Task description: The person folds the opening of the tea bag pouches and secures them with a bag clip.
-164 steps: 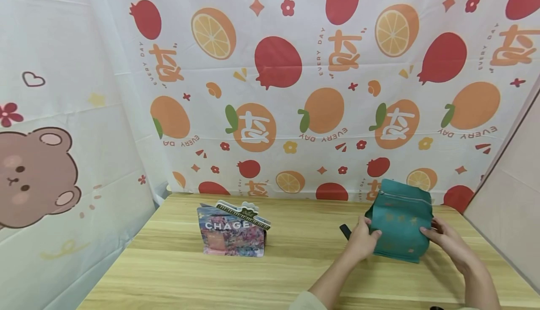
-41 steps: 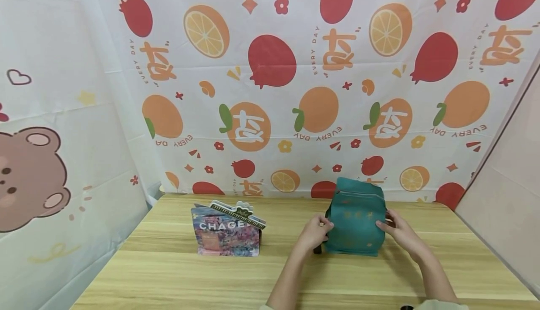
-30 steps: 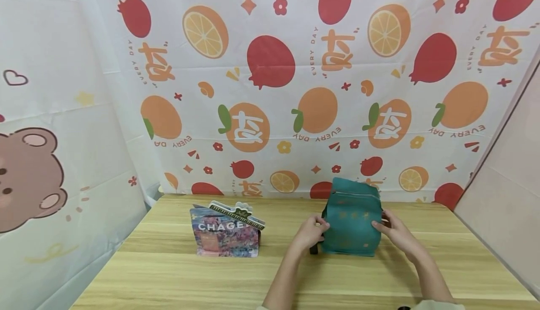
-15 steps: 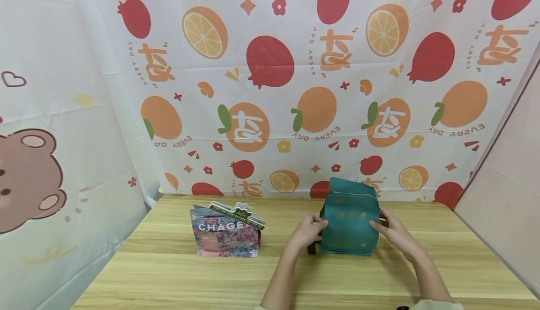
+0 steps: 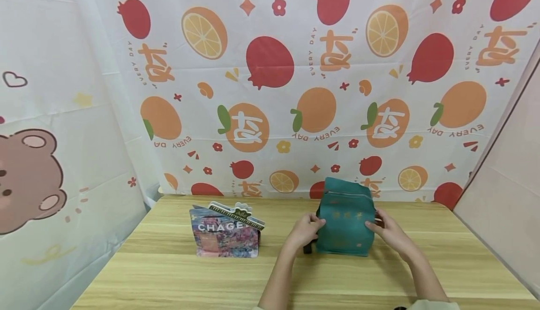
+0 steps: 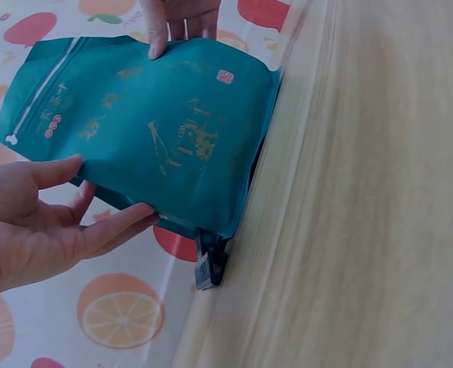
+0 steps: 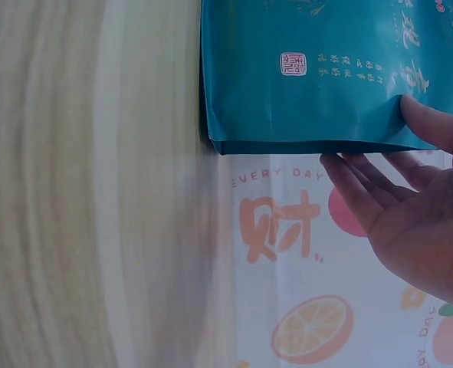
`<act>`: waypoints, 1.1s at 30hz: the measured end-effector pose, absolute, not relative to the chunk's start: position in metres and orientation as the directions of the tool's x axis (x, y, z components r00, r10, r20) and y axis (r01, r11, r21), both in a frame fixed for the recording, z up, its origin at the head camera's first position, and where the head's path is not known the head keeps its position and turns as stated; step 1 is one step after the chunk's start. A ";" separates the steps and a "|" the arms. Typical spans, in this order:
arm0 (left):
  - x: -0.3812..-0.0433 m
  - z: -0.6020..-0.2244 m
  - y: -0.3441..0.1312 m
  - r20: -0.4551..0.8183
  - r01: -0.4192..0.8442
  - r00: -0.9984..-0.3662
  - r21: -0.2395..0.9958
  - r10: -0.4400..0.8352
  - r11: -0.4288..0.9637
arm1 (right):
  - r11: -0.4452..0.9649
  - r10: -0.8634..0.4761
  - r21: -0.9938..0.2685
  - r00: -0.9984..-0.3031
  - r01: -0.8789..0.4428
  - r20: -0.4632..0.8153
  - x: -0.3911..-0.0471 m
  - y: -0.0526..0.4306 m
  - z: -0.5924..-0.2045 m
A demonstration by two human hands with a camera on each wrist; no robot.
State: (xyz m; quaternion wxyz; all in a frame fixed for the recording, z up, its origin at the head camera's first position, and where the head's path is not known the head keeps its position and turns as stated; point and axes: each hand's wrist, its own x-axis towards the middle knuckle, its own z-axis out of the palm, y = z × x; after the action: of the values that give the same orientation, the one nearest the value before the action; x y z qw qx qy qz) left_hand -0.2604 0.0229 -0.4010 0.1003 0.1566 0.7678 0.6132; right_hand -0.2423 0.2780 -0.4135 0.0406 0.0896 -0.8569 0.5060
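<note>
A teal zip-top pouch (image 5: 346,223) with gold print stands upright on the wooden table, right of the middle. My left hand (image 5: 304,231) holds its left side, thumb on the front edge and fingers along the side. On the opposite side my right hand (image 5: 391,232) holds it the same way, thumb on the front, as the right wrist view shows. A small black piece (image 6: 211,264) sticks out by the pouch's lower left corner, mostly hidden behind it. To the left stands a colourful pouch (image 5: 225,237) lettered "CHAGE", with a large ruler-printed clip (image 5: 238,214) aslant across its top.
The light wooden table (image 5: 168,282) ends at a fruit-print cloth (image 5: 270,169) hanging behind it. A bear-print cloth (image 5: 93,160) hangs on the left side, and a pale panel (image 5: 506,197) stands on the right.
Both hands have moved the teal pouch leftward across the table from the right side, slowing to small shifts in the last second. The clipped pouch stays in its place.
</note>
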 end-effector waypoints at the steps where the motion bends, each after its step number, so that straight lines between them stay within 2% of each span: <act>1: -0.260 -0.401 0.022 0.035 0.116 -0.932 0.972 0.362 0.206 | 0.472 -0.111 -0.861 -0.981 -0.192 0.158 -0.242 0.277 -0.414; 8: -0.261 -0.399 0.018 0.025 0.121 -0.935 0.960 0.354 0.251 | 0.477 -0.115 -0.856 -0.979 -0.202 0.167 -0.244 0.273 -0.416; 33: -0.262 -0.392 0.002 0.016 0.126 -0.920 0.959 0.392 0.254 | 0.472 -0.129 -0.854 -0.976 -0.217 0.176 -0.243 0.256 -0.412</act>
State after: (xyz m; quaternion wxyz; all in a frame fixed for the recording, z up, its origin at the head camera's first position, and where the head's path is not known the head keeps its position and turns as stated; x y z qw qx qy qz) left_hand -0.2617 0.0019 -0.3921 0.1134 0.1652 0.7837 0.5879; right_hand -0.2425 0.2564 -0.4116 0.0438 0.1007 -0.8569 0.5037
